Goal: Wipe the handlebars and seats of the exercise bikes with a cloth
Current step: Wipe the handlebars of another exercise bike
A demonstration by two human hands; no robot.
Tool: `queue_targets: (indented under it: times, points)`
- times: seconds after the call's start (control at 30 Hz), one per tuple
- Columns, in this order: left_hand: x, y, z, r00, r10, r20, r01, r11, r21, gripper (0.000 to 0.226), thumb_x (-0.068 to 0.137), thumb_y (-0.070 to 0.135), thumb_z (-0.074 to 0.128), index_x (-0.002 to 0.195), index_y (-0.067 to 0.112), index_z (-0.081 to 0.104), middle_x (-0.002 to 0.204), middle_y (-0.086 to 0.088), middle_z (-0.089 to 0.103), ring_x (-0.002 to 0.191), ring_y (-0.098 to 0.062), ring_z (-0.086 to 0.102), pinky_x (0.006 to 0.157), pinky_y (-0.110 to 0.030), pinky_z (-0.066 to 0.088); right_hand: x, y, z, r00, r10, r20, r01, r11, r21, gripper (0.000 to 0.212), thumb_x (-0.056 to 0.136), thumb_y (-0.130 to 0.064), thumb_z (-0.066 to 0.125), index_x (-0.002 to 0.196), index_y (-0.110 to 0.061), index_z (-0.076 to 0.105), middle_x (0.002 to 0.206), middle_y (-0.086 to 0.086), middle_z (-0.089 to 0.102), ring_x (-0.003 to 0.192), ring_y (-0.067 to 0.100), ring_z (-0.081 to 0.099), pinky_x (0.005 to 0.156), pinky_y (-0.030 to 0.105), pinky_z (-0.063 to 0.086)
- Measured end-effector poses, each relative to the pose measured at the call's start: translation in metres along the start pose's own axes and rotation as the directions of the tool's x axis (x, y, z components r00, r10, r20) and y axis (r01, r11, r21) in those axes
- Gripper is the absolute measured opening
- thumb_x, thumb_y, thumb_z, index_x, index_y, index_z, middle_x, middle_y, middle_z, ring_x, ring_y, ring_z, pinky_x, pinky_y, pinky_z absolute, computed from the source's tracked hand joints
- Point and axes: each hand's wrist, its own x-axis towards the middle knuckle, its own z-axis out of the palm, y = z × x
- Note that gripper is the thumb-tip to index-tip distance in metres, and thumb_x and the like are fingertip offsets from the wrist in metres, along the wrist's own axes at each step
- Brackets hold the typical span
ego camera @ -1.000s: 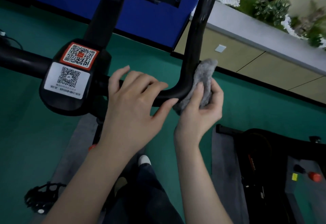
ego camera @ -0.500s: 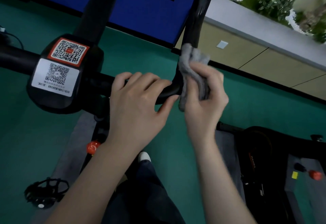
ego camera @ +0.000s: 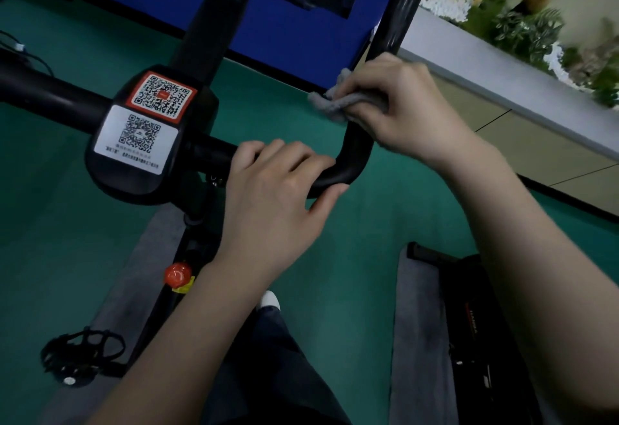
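Fingers of our right hand [ego camera: 402, 106] are curled round the grey cloth [ego camera: 335, 104], clamping it against the rising arm of the black handlebar [ego camera: 398, 5] just above its bend, with a ragged end of the fabric sticking out to the left. Our left hand [ego camera: 278, 196] grips the cross part of the same bar, fingers closed over the top and thumb tucked beneath, right beside the bend and near the two QR-code stickers [ego camera: 134, 136]. We judge the step in hand to be wiping that upright arm. To do it well we should wrap the cloth fully round the tube, so the far side, which we cannot see, gets rubbed too. We should then draw it along the whole length to the tip, which runs out of view at the top. We should hold firm with the left hand so the bar does not swing, then shift that hand aside, since the patch beneath it cannot be cleaned while covered. No seat shows from here, so we take that part to be ahead of us.
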Motion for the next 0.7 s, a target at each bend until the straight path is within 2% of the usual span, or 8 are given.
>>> queue_targets:
  times: [0.1, 0.17, 0.23, 0.3, 0.43, 0.53, 0.6, 0.7]
  points:
    - [0.0, 0.0, -0.001, 1.0, -0.003, 0.004, 0.003, 1.0, -0.004, 0.024, 0.086, 0.042, 0.063, 0.094, 0.021, 0.071, 0.086, 0.006, 0.066, 0.079, -0.019, 0.06, 0.081, -0.032, 0.031, 0.009, -0.009, -0.003, 0.998, 0.025, 0.058, -0.023, 0.999, -0.027, 0.019, 0.083, -0.001, 0.058, 0.094, -0.009, 0.071, 0.092, 0.003, 0.071, 0.094, 0.019, 0.059, 0.08, 0.023, 0.043]
    - [0.0, 0.0, -0.001, 1.0, -0.009, 0.009, 0.009, 1.0, -0.002, 0.025, 0.085, 0.042, 0.064, 0.095, 0.02, 0.072, 0.086, 0.006, 0.067, 0.079, -0.02, 0.06, 0.081, -0.033, 0.032, 0.013, -0.02, -0.004, 0.969, 0.012, 0.246, 0.002, 0.998, -0.057, 0.022, 0.079, 0.0, 0.056, 0.088, -0.013, 0.071, 0.083, 0.001, 0.07, 0.083, 0.016, 0.061, 0.071, 0.021, 0.045]
    - [0.0, 0.001, -0.001, 1.0, -0.013, 0.014, 0.013, 1.0, 0.001, 0.026, 0.085, 0.042, 0.064, 0.096, 0.02, 0.072, 0.087, 0.005, 0.067, 0.08, -0.02, 0.06, 0.081, -0.033, 0.032, 0.021, -0.027, -0.007, 0.903, 0.031, 0.429, 0.012, 0.995, -0.098, 0.02, 0.078, -0.003, 0.058, 0.086, -0.016, 0.071, 0.079, 0.001, 0.069, 0.079, 0.016, 0.063, 0.071, 0.028, 0.052]
    - [0.0, 0.001, -0.002, 1.0, -0.012, 0.021, 0.012, 1.0, -0.007, 0.026, 0.085, 0.043, 0.063, 0.096, 0.021, 0.072, 0.087, 0.005, 0.067, 0.08, -0.021, 0.06, 0.081, -0.033, 0.032, 0.033, -0.028, -0.011, 0.859, 0.087, 0.504, -0.016, 0.99, -0.143, 0.017, 0.077, -0.007, 0.063, 0.087, -0.018, 0.071, 0.081, 0.003, 0.07, 0.079, 0.021, 0.066, 0.073, 0.039, 0.057]
    - [0.0, 0.0, -0.003, 1.0, -0.016, 0.024, 0.017, 1.0, -0.021, 0.025, 0.086, 0.043, 0.063, 0.095, 0.021, 0.072, 0.085, 0.006, 0.066, 0.079, -0.02, 0.06, 0.08, -0.033, 0.031, 0.047, -0.03, -0.013, 0.866, 0.119, 0.486, -0.009, 0.975, -0.223, 0.016, 0.078, -0.006, 0.064, 0.091, -0.014, 0.071, 0.084, 0.005, 0.068, 0.084, 0.023, 0.064, 0.077, 0.043, 0.056]
    - [0.0, 0.0, -0.003, 0.999, -0.019, 0.027, 0.019, 1.0, -0.014, 0.026, 0.085, 0.043, 0.063, 0.096, 0.021, 0.072, 0.085, 0.005, 0.067, 0.079, -0.021, 0.06, 0.079, -0.033, 0.031, 0.042, -0.039, -0.005, 0.823, 0.11, 0.556, 0.026, 0.973, -0.231, 0.017, 0.077, -0.004, 0.061, 0.083, -0.018, 0.069, 0.076, 0.001, 0.065, 0.079, 0.024, 0.065, 0.071, 0.041, 0.057]
    - [0.001, 0.0, -0.003, 0.999, -0.019, 0.034, 0.019, 1.0, -0.01, 0.026, 0.085, 0.043, 0.063, 0.096, 0.021, 0.072, 0.085, 0.005, 0.067, 0.079, -0.021, 0.06, 0.079, -0.033, 0.031, 0.041, -0.04, -0.003, 0.806, 0.116, 0.581, 0.025, 0.973, -0.229, 0.019, 0.076, -0.002, 0.057, 0.08, -0.018, 0.067, 0.076, 0.005, 0.065, 0.076, 0.028, 0.066, 0.068, 0.043, 0.058]
    - [0.001, 0.0, -0.003, 0.999, -0.019, 0.043, 0.02, 1.0, -0.021, 0.024, 0.085, 0.043, 0.063, 0.094, 0.022, 0.072, 0.085, 0.007, 0.066, 0.078, -0.019, 0.059, 0.08, -0.032, 0.031, 0.044, -0.022, -0.003, 0.904, 0.128, 0.407, -0.031, 0.971, -0.238, 0.02, 0.078, -0.002, 0.054, 0.088, -0.012, 0.069, 0.084, 0.009, 0.067, 0.086, 0.03, 0.064, 0.078, 0.038, 0.054]
